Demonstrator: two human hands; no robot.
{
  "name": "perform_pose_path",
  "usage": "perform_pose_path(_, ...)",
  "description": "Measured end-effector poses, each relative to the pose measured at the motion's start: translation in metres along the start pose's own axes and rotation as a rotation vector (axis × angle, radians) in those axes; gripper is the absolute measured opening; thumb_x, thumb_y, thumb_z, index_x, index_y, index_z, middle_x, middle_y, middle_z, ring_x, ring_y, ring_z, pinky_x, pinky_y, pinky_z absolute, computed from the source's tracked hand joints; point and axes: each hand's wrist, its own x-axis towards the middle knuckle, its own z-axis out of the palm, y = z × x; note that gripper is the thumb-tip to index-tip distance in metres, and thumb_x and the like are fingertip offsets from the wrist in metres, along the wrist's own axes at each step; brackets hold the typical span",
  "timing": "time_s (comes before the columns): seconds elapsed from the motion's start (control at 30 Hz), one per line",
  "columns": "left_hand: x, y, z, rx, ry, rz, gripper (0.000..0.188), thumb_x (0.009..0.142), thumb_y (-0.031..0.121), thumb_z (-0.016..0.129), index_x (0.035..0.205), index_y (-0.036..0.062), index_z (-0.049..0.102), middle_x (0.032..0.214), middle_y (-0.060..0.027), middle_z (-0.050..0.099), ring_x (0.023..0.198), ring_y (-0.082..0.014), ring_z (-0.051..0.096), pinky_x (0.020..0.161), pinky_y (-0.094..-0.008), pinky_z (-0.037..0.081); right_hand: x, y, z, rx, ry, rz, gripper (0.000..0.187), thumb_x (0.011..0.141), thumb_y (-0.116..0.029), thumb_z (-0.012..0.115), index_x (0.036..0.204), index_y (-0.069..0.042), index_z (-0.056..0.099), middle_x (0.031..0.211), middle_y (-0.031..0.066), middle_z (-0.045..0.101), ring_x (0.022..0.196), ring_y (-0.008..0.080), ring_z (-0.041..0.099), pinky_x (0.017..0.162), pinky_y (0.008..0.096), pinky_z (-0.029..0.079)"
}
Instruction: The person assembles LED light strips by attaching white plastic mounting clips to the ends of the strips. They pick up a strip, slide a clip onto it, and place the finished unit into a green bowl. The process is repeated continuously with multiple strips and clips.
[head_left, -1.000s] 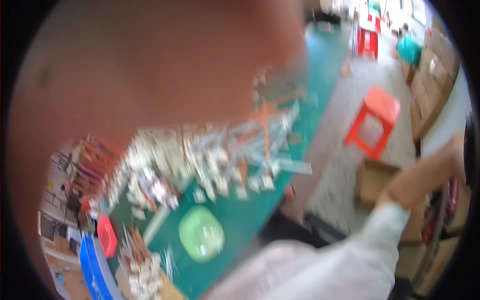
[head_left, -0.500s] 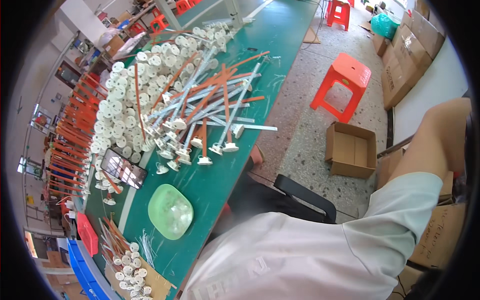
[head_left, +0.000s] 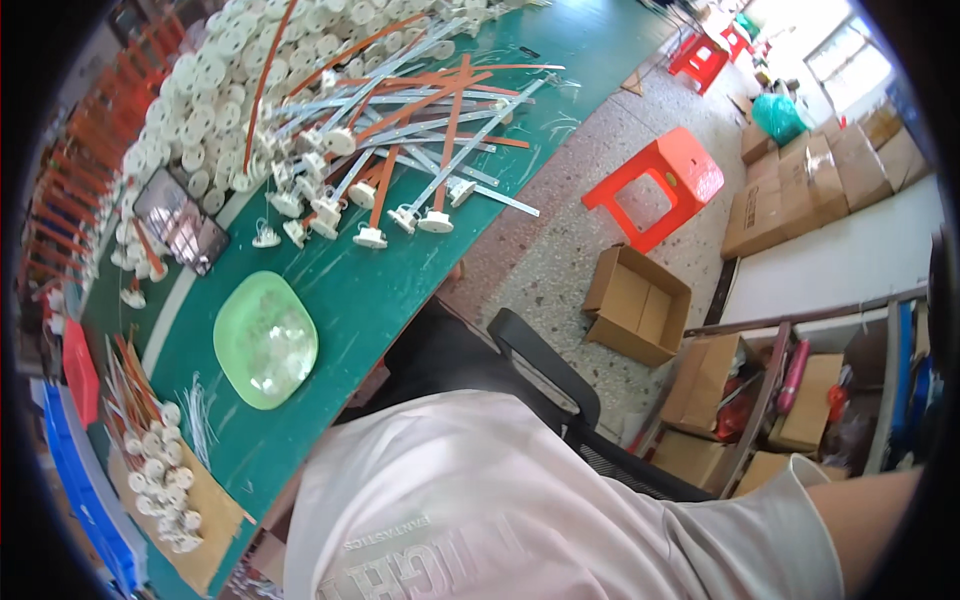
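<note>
Neither of my hands shows; only a sleeve and part of my right upper arm point(head_left: 865, 525) come in at the lower right edge. On the green table point(head_left: 370, 310) lies a light green plastic bowl point(head_left: 255, 345) with small clear pieces in it. Beyond it are white round plastic discs with flat grey and orange-brown strips point(head_left: 420, 160), crossing each other. A large heap of white discs point(head_left: 205, 95) rises behind them. A dark smartphone point(head_left: 180, 220) lies beside the heap. At the near left, more white discs point(head_left: 165, 480) and strips rest on brown cardboard.
Thin white wires point(head_left: 198, 420) lie near the cardboard. A blue bin point(head_left: 80, 480) and a red basket point(head_left: 78, 365) stand along the left. Right of the table are a chair armrest point(head_left: 545, 365), an open carton point(head_left: 640, 305), a red stool point(head_left: 660, 185) and shelves holding boxes point(head_left: 700, 395).
My view has swung, so the table things sit further left and higher. My right arm, raised at the right before, now shows lower, mostly out of the picture. Shelves have come into sight.
</note>
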Motion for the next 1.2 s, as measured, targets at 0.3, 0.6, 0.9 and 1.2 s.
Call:
perform_pose_path(0.3, -0.016, 0.006, 0.009, -0.115, 0.078, -0.074, 0.027, 0.073, 0.022, 0.068, 0.084, -0.0027, 0.067, 0.088, -0.0124, 0.063, 0.094, -0.0302, 0.065, 0.085, -0.0451, 0.055, -0.05, 0.018, 0.002, -0.078, -0.164, 0.252, 0.029, 0.09, -0.021, 0.06, 0.067, -0.017, 0.043, 0.063, -0.003, 0.035, 0.058, 0.0169, 0.038, 0.061, 0.0319, 0.039)
perform_pose_path(0.6, -0.026, 0.009, 0.009, -0.136, 0.102, -0.1, 0.027, 0.072, 0.022, 0.068, 0.083, -0.0024, 0.067, 0.087, -0.0125, 0.063, 0.094, -0.0306, 0.065, 0.085, -0.0454, 0.055, -0.085, 0.025, 0.009, -0.145, -0.295, 0.376, 0.022, 0.089, -0.018, 0.061, 0.072, -0.015, 0.046, 0.067, -0.0011, 0.04, 0.061, 0.0189, 0.042, 0.062, 0.033, 0.041)
perform_pose_path(0.9, -0.036, 0.008, 0.009, -0.154, 0.118, -0.125, 0.026, 0.071, 0.022, 0.069, 0.082, -0.0021, 0.067, 0.087, -0.0126, 0.063, 0.094, -0.0311, 0.065, 0.085, -0.0458, 0.055, -0.12, 0.032, 0.019, -0.245, -0.47, 0.449, 0.016, 0.087, -0.015, 0.062, 0.077, -0.013, 0.05, 0.072, 0.0008, 0.045, 0.065, 0.021, 0.046, 0.063, 0.0341, 0.043)
perform_pose_path(1.2, -0.049, -0.002, 0.018, -0.19, 0.208, -0.183, 0.026, 0.071, 0.021, 0.069, 0.082, -0.0018, 0.067, 0.087, -0.0127, 0.063, 0.094, -0.0316, 0.065, 0.086, -0.0462, 0.055, -0.14, 0.035, 0.027, -0.368, -0.641, 0.469, 0.01, 0.086, -0.013, 0.063, 0.083, -0.011, 0.054, 0.076, 0.0026, 0.049, 0.068, 0.023, 0.05, 0.064, 0.0352, 0.045)
